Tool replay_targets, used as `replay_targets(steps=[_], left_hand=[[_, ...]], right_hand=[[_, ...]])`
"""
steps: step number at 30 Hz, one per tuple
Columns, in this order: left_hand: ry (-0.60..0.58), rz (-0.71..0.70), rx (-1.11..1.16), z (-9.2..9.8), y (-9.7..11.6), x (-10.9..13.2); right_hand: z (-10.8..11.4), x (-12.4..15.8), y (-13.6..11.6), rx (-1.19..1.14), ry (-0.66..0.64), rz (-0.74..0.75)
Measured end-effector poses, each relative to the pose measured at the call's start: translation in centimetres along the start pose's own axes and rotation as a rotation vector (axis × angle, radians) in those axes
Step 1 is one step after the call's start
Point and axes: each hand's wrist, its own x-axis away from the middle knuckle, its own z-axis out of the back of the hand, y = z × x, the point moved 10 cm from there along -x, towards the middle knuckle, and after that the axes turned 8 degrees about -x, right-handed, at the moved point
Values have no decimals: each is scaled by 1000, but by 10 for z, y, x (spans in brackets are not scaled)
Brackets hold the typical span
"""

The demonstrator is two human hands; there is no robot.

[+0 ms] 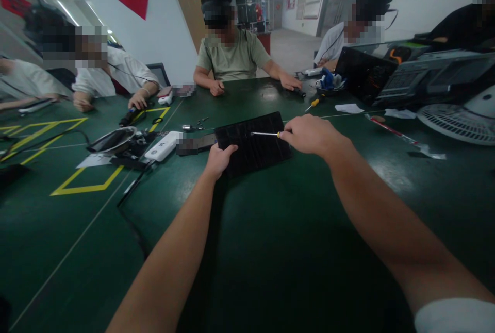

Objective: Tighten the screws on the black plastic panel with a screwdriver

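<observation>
**Two hands, one black panel (253,142), one screwdriver (266,134)**

Everything below is placed relative to the panel, which lies flat on the green surface (270,230), straight out in front of the person.

Well to its left is a shallow metal dish (112,139); can't tell what's in it from this angle. Closer in, just left of the panel, is a white power strip (162,146). A few loose screws (195,126) lie just beyond its far-left corner.

The left hand (219,160) is clamped on the panel's near-left corner, fingers curled over the edge. The panel's long side runs roughly left to right. The screwdriver lies along that same line, its thin shaft pointing left with the tip over the middle. I can't tell if the tip actually touches.

The right hand (309,134) is closed around the yellow handle at the panel's right edge. So both hands are right on it, one at each end.

Farther right and beyond is a second screwdriver (315,102), then a bowl (328,83) with something blue in it. Far right is a white fan (460,121). Other people sit around the far side.
</observation>
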Motion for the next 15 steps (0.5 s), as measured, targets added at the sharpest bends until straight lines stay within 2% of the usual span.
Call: replay_targets(steps=[5,15], left_hand=[[4,-4,-14,0,3,3],[-2,-3,-33,0,1,2]], right_hand=[[-3,1,0,-15,-27,-7],[0,1,0,7,44,15]])
